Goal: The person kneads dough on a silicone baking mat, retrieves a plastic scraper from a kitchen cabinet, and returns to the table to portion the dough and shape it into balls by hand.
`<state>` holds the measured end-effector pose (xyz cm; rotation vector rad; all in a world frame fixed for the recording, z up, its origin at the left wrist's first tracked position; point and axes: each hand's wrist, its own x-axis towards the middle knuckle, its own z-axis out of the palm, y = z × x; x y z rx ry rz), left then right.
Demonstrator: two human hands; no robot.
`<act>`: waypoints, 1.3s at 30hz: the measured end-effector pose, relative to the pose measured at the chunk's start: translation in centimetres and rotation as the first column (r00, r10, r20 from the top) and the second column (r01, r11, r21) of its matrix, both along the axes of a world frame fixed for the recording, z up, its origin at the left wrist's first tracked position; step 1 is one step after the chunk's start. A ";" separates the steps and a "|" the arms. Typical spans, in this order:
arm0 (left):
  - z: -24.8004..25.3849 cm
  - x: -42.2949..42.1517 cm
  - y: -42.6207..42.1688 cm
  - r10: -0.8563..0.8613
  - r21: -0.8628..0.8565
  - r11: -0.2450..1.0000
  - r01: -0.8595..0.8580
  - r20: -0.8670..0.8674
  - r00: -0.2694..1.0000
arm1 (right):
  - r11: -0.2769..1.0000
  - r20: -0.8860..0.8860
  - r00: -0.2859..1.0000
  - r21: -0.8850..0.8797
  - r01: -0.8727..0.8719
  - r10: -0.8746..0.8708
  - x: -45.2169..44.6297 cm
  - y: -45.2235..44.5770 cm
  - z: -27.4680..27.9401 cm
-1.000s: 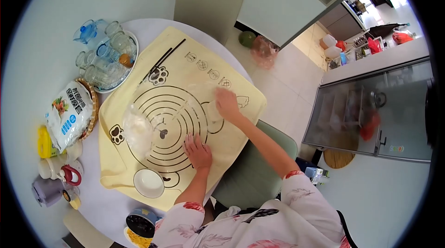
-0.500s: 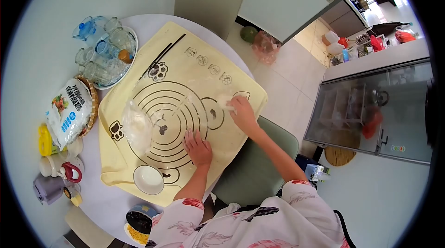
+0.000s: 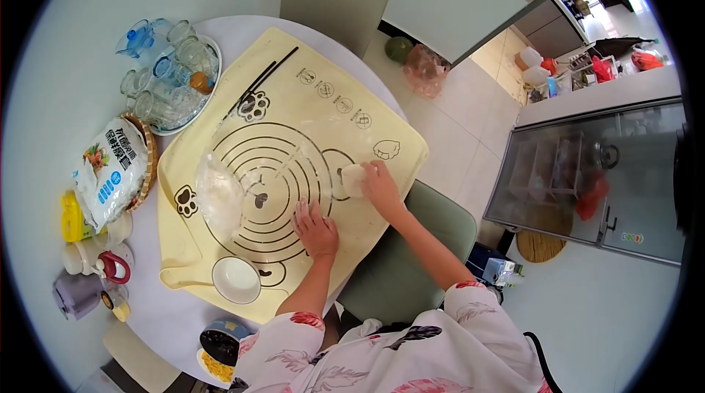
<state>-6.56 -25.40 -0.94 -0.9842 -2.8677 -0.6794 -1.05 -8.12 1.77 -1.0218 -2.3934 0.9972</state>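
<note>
My left hand [image 3: 316, 231] lies flat with spread fingers on a cream baking mat [image 3: 389, 125] printed with dark rings and paws. To its right, my right hand [image 3: 381, 186] has its fingers closed on a small flat whitish piece [image 3: 352, 181], held against the mat by the printed ear. Whether that piece is dough or a scraper cannot be made out. Left of the rings sits a clear plastic bag [image 3: 219, 195] with something white inside. A white bowl [image 3: 237, 280] stands at the mat's near left edge. Dark chopsticks [image 3: 268, 77] lie towards the far corner.
A round tray [image 3: 213, 96] of glasses and a jug stands at the left. Below it are a basket with a printed bag [image 3: 114, 169], bottles and jars. A dark-filled bowl [image 3: 222, 340] sits at the near edge. Chairs [image 3: 415, 257] stand against the table.
My right hand has slid towards me across the mat with the whitish piece, uncovering the print near the right corner. My left hand stays almost in place. The view has shifted slightly.
</note>
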 end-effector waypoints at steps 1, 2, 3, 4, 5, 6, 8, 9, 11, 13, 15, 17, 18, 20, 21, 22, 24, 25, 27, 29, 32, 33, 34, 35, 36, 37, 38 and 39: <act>0.0 0.0 0.0 0.000 -0.001 1.000 0.000 0.001 1.000 | 0.936 0.118 0.982 0.304 -0.178 0.148 -0.1 0.7 0.7; 0.1 0.0 0.0 -0.004 0.004 1.000 0.004 -0.001 1.000 | 0.936 0.120 0.982 0.302 -0.179 0.148 -0.1 1.4 0.6; 0.1 0.0 -0.1 -0.006 0.009 1.000 0.006 -0.002 1.000 | 0.894 0.111 0.972 0.384 -0.232 0.205 -0.1 1.9 0.1; 0.1 0.0 -0.1 -0.003 0.008 1.000 0.003 -0.001 1.000 | 0.841 0.107 0.959 0.463 -0.281 0.262 -0.2 2.4 -0.3; 0.1 0.0 0.0 -0.002 0.005 1.000 0.002 -0.004 1.000 | 0.841 0.107 0.959 0.462 -0.283 0.264 -0.3 2.8 -0.8; 0.1 0.1 0.0 0.000 0.003 1.000 0.000 -0.008 1.000 | 0.861 0.144 0.949 0.401 -0.314 0.279 -0.5 3.1 -1.1; 0.1 0.0 0.0 -0.001 0.005 1.000 0.001 -0.009 1.000 | 0.877 0.179 0.939 0.339 -0.340 0.295 -0.5 3.6 -1.6; 0.2 -0.1 0.0 -0.004 0.007 1.000 0.004 -0.009 1.000 | 0.914 0.230 0.924 0.202 -0.353 0.306 -0.5 3.7 -1.1; 0.1 -0.1 0.0 -0.005 0.006 1.000 0.005 -0.014 1.000 | 0.934 0.278 0.904 0.061 -0.353 0.324 -0.5 3.4 -0.2; 0.1 -0.1 0.0 -0.003 0.003 1.000 0.003 -0.019 1.000 | 0.988 0.260 0.958 -0.123 -0.089 0.119 -0.9 2.2 1.6; 0.4 -0.1 0.1 -0.005 0.002 1.000 0.005 -0.002 1.000 | 0.993 0.225 0.970 0.052 -0.109 0.095 -1.4 1.8 1.8; 0.4 -0.1 0.1 -0.005 0.003 1.000 0.005 -0.012 1.000 | 0.967 0.188 0.979 0.226 -0.116 0.073 -2.5 1.3 1.6; 0.4 0.0 0.1 -0.006 0.005 1.000 0.006 -0.021 1.000 | 0.946 0.139 0.988 0.306 -0.107 0.067 -3.6 1.2 1.2; 0.4 0.1 0.1 -0.006 -0.006 1.000 0.006 -0.007 1.000 | 0.919 0.086 0.994 0.383 -0.090 0.062 -6.2 1.3 0.1; 0.5 -0.1 0.1 0.001 -0.015 1.000 0.000 0.004 1.000 | 0.898 0.057 0.993 0.424 -0.118 0.104 -7.7 1.8 -0.9; 0.4 -0.1 0.1 0.003 -0.015 1.000 -0.003 0.002 1.000 | 0.873 0.032 0.988 0.465 -0.147 0.150 -8.8 2.1 -1.3; 0.2 -0.1 0.1 0.003 -0.003 1.000 -0.003 0.000 1.000 | 0.841 0.082 0.979 0.502 -0.200 0.184 -10.0 2.3 -1.8; 0.2 -0.2 0.2 0.010 -0.004 1.000 -0.010 -0.002 1.000 | 0.806 0.135 0.967 0.536 -0.253 0.214 -10.5 2.3 -1.9; 0.3 0.0 0.1 0.012 0.008 1.000 -0.012 -0.001 1.000 | 0.788 0.212 0.951 0.535 -0.306 0.225 -9.9 0.8 -2.1; 0.2 0.0 0.1 0.020 0.005 1.000 -0.020 0.007 1.000 | 0.767 0.293 0.927 0.530 -0.362 0.234 -9.4 0.0 -2.2; 0.6 0.0 0.0 0.008 -0.002 1.000 -0.008 0.019 1.000 | 0.778 0.317 0.932 0.534 -0.331 0.179 -9.4 -0.5 -1.4; 0.7 0.0 0.0 -0.006 -0.001 1.000 0.006 0.024 1.000 | 0.784 0.271 0.946 0.541 -0.303 0.179 -9.6 -0.2 -1.6; 0.6 0.1 0.0 -0.003 -0.006 1.000 0.003 0.032 0.999 | 0.788 0.225 0.958 0.550 -0.277 0.180 -9.8 0.1 -1.7; 0.4 0.1 0.0 -0.001 -0.009 1.000 0.001 0.020 1.000 | 0.788 0.231 0.955 0.546 -0.284 0.185 -10.1 0.4 -1.8; 0.3 0.1 0.0 0.000 -0.009 1.000 0.000 0.005 1.000 | 0.793 0.169 0.967 0.554 -0.252 0.189 -10.5 0.6 -2.1; 0.4 0.1 0.1 0.006 -0.031 0.999 -0.006 0.003 1.000 | 0.796 0.105 0.976 0.566 -0.216 0.189 -10.8 0.8 -2.2; 0.3 0.1 0.1 0.004 -0.020 1.000 -0.004 0.000 1.000 | 0.789 0.104 0.977 0.576 -0.212 0.186 -10.9 0.8 -2.3; 0.2 0.1 0.1 0.008 -0.024 1.000 -0.008 0.003 1.000 | 0.833 0.050 0.989 0.535 -0.142 0.137 -11.1 0.9 -2.5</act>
